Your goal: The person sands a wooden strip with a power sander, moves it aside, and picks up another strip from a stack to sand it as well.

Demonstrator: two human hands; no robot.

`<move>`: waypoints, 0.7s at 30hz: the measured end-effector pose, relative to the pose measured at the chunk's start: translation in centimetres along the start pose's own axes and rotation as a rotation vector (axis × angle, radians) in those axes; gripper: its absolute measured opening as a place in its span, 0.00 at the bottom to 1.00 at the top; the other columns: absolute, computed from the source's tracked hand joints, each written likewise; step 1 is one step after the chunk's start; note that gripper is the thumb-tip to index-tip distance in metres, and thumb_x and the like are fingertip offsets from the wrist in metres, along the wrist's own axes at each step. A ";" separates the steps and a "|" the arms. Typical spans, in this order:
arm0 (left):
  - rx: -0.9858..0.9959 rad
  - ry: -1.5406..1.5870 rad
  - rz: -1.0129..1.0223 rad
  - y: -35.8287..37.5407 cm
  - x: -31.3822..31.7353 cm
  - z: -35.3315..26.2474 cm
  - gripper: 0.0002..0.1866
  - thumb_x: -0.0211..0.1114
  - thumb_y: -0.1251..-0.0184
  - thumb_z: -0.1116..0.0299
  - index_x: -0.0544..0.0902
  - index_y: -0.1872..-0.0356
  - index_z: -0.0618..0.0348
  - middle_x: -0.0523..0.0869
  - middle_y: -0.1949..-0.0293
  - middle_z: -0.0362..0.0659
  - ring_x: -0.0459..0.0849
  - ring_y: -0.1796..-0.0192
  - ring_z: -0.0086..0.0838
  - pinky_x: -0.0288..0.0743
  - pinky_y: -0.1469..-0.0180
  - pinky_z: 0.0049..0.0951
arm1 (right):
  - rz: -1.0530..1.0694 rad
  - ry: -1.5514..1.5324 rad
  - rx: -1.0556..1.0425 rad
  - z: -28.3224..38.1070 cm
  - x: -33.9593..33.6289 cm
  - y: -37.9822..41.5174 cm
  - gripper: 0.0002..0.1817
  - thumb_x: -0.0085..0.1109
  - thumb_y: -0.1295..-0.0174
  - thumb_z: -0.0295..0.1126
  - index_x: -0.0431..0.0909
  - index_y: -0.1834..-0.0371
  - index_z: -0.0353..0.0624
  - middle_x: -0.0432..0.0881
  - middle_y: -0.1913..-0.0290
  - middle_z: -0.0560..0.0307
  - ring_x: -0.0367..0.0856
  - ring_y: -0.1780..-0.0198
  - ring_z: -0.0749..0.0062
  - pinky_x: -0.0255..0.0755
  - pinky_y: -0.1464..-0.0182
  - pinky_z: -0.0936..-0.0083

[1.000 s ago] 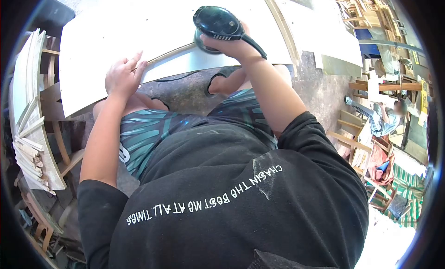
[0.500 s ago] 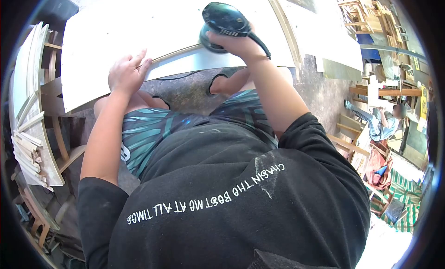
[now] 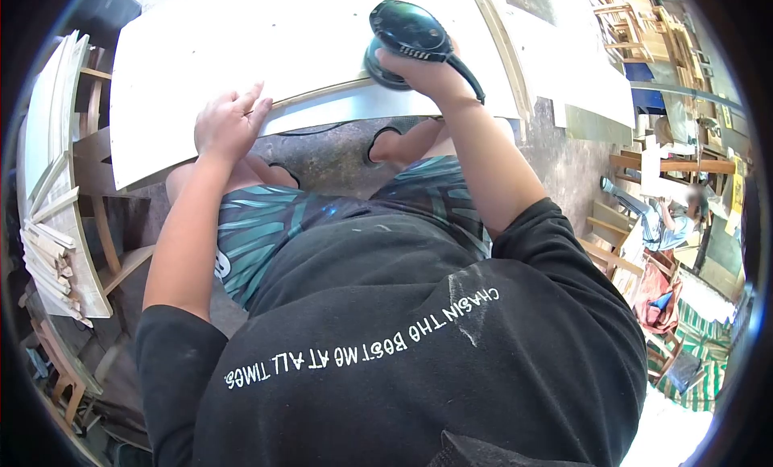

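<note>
My right hand (image 3: pixel 435 79) is wrapped round a dark electric sander (image 3: pixel 409 30) with a round base and a cord running back by the wrist. The sander stands at the near edge of a large white panel (image 3: pixel 217 44), on the thin wooden strip (image 3: pixel 318 90) along it. My left hand (image 3: pixel 225 127) grips the panel's near edge at the left end of that strip. Its index finger and thumb lie to either side of the strip's end, and the other fingers are curled and partly hidden.
Wood strips (image 3: pixel 52 270) lie on a board at the left. A raised wooden edge (image 3: pixel 501 52) bounds the panel's right side, with another white sheet (image 3: pixel 572 72) beyond. At the far right a person (image 3: pixel 664 217) sits near stacked wooden frames. My legs are below the panel.
The sander and my right hand appear slightly further right in view. The whole scene has shifted a little the same way. My left hand keeps its place on the panel edge.
</note>
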State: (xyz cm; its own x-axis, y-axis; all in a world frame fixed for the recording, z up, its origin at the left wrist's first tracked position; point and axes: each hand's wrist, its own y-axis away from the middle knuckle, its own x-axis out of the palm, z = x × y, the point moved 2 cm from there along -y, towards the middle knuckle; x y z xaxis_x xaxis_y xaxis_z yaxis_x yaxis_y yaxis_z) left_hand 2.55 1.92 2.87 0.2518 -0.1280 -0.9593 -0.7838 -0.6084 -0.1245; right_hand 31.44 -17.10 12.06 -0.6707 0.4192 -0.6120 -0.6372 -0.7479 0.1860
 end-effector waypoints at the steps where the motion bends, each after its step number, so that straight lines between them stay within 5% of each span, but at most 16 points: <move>1: 0.008 -0.009 -0.007 0.1 0.0 -0.1 0.24 0.61 0.24 0.37 0.90 0.36 0.30 0.85 0.66 0.40 0.87 0.59 0.37 0.82 0.54 0.42 | 0.009 -0.039 0.019 -0.6 0.3 -0.1 0.29 0.79 0.46 0.47 0.89 0.42 0.46 0.93 0.48 0.51 0.92 0.46 0.65 0.84 0.40 0.66; 8: -0.018 -0.032 0.011 0.3 -0.5 -0.4 0.25 0.61 0.23 0.36 0.90 0.36 0.31 0.86 0.65 0.40 0.88 0.57 0.38 0.83 0.53 0.43 | -0.002 0.039 -0.088 1.7 1.3 1.7 0.31 0.81 0.47 0.48 0.88 0.41 0.47 0.92 0.47 0.49 0.90 0.45 0.62 0.82 0.38 0.63; 11: -0.008 -0.017 0.004 0.0 -0.4 -0.2 0.25 0.60 0.23 0.36 0.90 0.36 0.31 0.86 0.65 0.41 0.88 0.57 0.38 0.83 0.54 0.43 | -0.055 -0.146 0.111 -0.4 -0.6 1.4 0.33 0.84 0.49 0.45 0.87 0.40 0.43 0.92 0.45 0.50 0.90 0.44 0.65 0.83 0.39 0.65; 14: -0.003 -0.007 0.015 0.2 -0.2 -0.2 0.25 0.60 0.23 0.36 0.89 0.35 0.31 0.85 0.65 0.41 0.88 0.57 0.38 0.83 0.54 0.43 | -0.164 -0.023 0.089 -3.9 -2.4 -0.4 0.32 0.84 0.48 0.45 0.88 0.41 0.44 0.93 0.48 0.50 0.92 0.48 0.66 0.85 0.43 0.67; 21: -0.013 -0.033 0.013 0.2 -0.1 -0.2 0.25 0.60 0.23 0.36 0.89 0.35 0.28 0.84 0.65 0.40 0.87 0.58 0.38 0.83 0.55 0.43 | -0.095 -0.130 0.113 -0.7 0.4 1.3 0.30 0.84 0.48 0.44 0.88 0.43 0.43 0.93 0.50 0.52 0.91 0.47 0.66 0.83 0.40 0.66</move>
State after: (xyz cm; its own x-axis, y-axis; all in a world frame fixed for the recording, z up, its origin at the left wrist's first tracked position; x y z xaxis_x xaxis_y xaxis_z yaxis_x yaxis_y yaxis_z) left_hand 2.51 1.68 2.98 0.2228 -0.1105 -0.9686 -0.7792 -0.6173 -0.1088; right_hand 30.59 -18.24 11.51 -0.6446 0.5535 -0.5273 -0.7333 -0.6427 0.2219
